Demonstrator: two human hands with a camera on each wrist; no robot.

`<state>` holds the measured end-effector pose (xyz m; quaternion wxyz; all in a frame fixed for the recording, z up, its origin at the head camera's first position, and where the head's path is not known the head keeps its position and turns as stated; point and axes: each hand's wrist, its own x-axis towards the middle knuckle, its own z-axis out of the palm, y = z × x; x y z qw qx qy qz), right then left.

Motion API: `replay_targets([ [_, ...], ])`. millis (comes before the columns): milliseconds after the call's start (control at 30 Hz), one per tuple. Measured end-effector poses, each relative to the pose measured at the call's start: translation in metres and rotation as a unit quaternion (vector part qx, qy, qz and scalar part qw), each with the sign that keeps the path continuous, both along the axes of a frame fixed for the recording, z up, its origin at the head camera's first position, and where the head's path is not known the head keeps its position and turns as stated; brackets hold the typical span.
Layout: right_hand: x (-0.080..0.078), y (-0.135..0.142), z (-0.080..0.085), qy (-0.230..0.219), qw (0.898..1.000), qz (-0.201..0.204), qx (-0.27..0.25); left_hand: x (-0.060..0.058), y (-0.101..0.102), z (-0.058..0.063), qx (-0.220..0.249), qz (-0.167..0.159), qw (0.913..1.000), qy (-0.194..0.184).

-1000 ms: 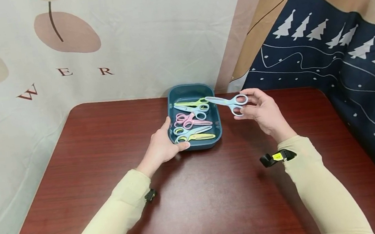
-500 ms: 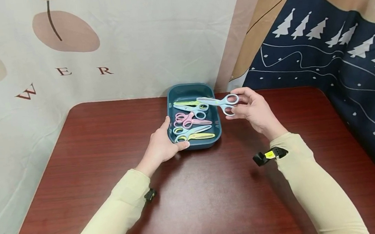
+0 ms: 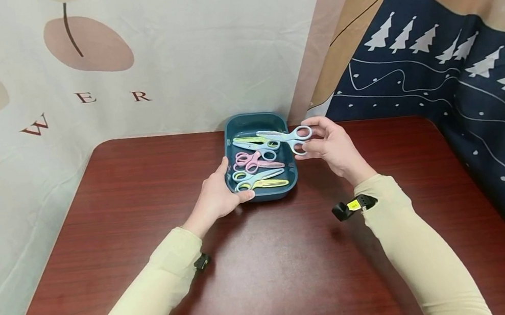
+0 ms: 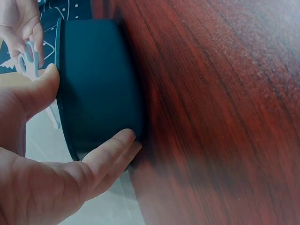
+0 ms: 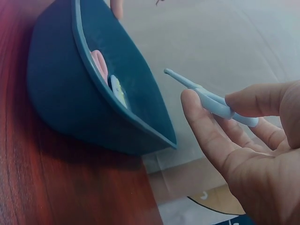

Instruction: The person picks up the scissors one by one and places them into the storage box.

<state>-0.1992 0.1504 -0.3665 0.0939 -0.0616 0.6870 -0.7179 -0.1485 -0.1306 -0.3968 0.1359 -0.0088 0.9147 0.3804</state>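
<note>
A dark teal plastic bin (image 3: 255, 119) stands at the table's far edge, with several child-size scissors lying in it. Light blue scissors (image 3: 249, 146) overlap green ones (image 3: 243, 140) near the back, pink scissors (image 3: 269, 164) lie in the middle, and blue (image 3: 270, 174) and yellow ones (image 3: 274, 182) are at the front. My left hand (image 3: 216, 196) holds the bin's near left corner, thumb at the rim and fingers against its wall. My right hand (image 3: 336, 149) pinches light blue scissors (image 5: 213, 101) by the handle loops, their blades pointing left over the bin's right side.
The brown wood-grain table (image 3: 282, 267) stretches toward me. Behind it hangs a pale printed cloth (image 3: 177, 57), and a navy cloth with white trees (image 3: 410, 79) hangs at the right. A black strapped device (image 3: 352, 207) sits at each wrist.
My right hand has moved left with the light blue scissors, bringing their blades from the bin's right rim to over its inside. My left hand and the bin have stayed in place.
</note>
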Motion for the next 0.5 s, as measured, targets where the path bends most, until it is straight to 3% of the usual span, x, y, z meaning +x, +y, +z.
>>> replay_targets([
  [500,-0.008,-0.021,0.000,-0.017,1.000,0.003,0.005,-0.001,0.000,-0.001,-0.001,-0.003,1.0000,0.002],
])
